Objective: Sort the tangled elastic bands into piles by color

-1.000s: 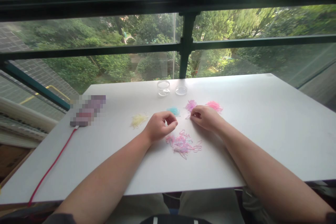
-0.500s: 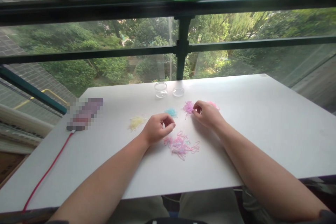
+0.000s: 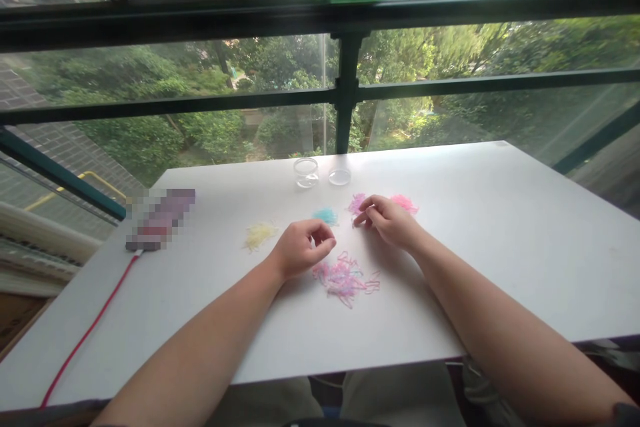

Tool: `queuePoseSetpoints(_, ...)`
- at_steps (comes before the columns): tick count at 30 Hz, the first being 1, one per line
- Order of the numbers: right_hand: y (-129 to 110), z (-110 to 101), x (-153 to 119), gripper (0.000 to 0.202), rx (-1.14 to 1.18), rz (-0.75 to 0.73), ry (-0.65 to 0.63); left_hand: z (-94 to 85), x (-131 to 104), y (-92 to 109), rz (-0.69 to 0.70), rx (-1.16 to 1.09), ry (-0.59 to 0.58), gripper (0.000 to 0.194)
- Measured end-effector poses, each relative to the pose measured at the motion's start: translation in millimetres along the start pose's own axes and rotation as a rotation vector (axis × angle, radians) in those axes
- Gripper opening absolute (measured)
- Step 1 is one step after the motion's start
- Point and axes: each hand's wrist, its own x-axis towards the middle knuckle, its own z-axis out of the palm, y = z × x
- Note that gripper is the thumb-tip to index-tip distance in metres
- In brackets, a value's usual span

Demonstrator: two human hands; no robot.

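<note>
Head view: the right hand is at the near edge of the purple pile, its fingers slightly parted; whether they hold a band, I cannot tell. The left hand has its fingers curled towards the thumb, nothing visible in them, beside the mixed pile on the bench. Handling these thin, tangle-prone bands well calls for a light fingertip pinch, one at a time, with the wrist clear of the pink pile.

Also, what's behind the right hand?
Parts of the purple pile and the pink pile show past the right hand; whatever its palm and fingers cover can't be seen.
</note>
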Motion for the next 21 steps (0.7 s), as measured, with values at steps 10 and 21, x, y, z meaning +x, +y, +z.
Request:
queuePoseSetpoints(10,-7.2,-4.9,-2.5,0.009,0.237,-0.021,-0.04,0.2,-0.1,-0.9,0.012,-0.006,-0.005,0.008)
queuePoseSetpoints(21,-10.0,-6.2,-0.7,0.008,0.191,-0.096,0.162,0.6,-0.2,-0.9,0.008,-0.005,-0.009,0.009)
